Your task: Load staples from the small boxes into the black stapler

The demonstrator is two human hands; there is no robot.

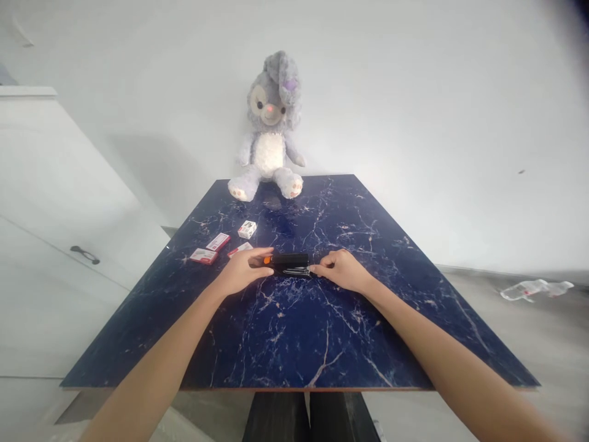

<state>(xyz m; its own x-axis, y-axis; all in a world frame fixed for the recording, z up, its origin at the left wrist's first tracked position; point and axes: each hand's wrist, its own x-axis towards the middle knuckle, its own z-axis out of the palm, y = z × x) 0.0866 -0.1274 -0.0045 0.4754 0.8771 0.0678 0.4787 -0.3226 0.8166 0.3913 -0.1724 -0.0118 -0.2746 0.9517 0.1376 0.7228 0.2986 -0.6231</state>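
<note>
A black stapler (pixel 289 259) with an orange end lies opened on the blue table, its metal staple channel (pixel 296 271) showing along the near side. My left hand (pixel 243 269) grips the orange end between thumb and fingers. At the other end, my right hand (pixel 341 269) is closed in a pinch, fingertips on the tip of the metal channel. Whether a small piece such as a staple sits in that pinch is hidden. Just beyond my left hand lies a red and white box (pixel 240 248), partly covered by the fingers.
Two more red and white boxes (pixel 204 256) (pixel 218 241) and a small white box (pixel 247 229) lie on the left of the marbled blue table (pixel 322 344). A plush rabbit (pixel 269 147) sits at the far edge against the wall. A white cabinet (pixel 55 258) stands left; clear plastic (pixel 536 289) lies on the floor right.
</note>
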